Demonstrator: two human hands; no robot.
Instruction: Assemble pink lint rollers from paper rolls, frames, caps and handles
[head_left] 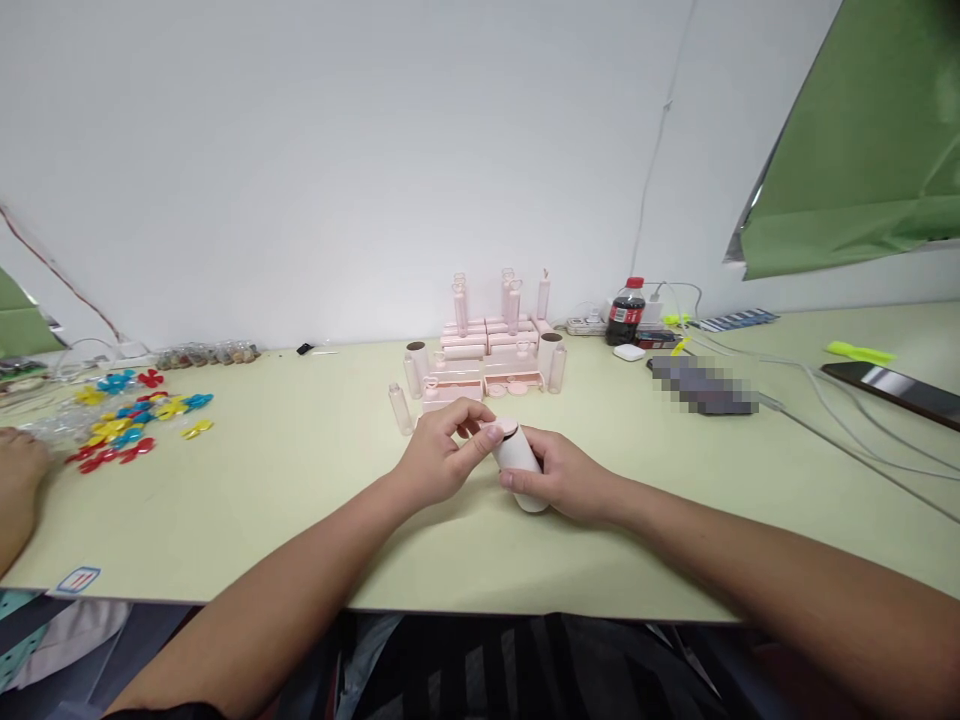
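My right hand (564, 475) is wrapped round a white paper tube (520, 460), which leans with its upper end towards the left. At that upper end, my left hand (437, 455) pinches a small pink round lid (509, 427) between thumb and fingers. The lid lies over the tube's mouth, and a dark gap shows along one side. Behind my hands stand pink open boxes (459, 390) with round pink pieces (517, 389) in and around them. Clear pink bottles (400, 408) and brown-mouthed paper tubes (550, 346) flank the boxes.
On the right are a cola bottle (625, 312), a white case (628, 352), cables (814, 395) and a dark phone (900, 390). Red, yellow and blue plastic pieces (124, 430) lie on the left, beside another person's hand (21, 480). A white wall (337, 170) stands behind the table.
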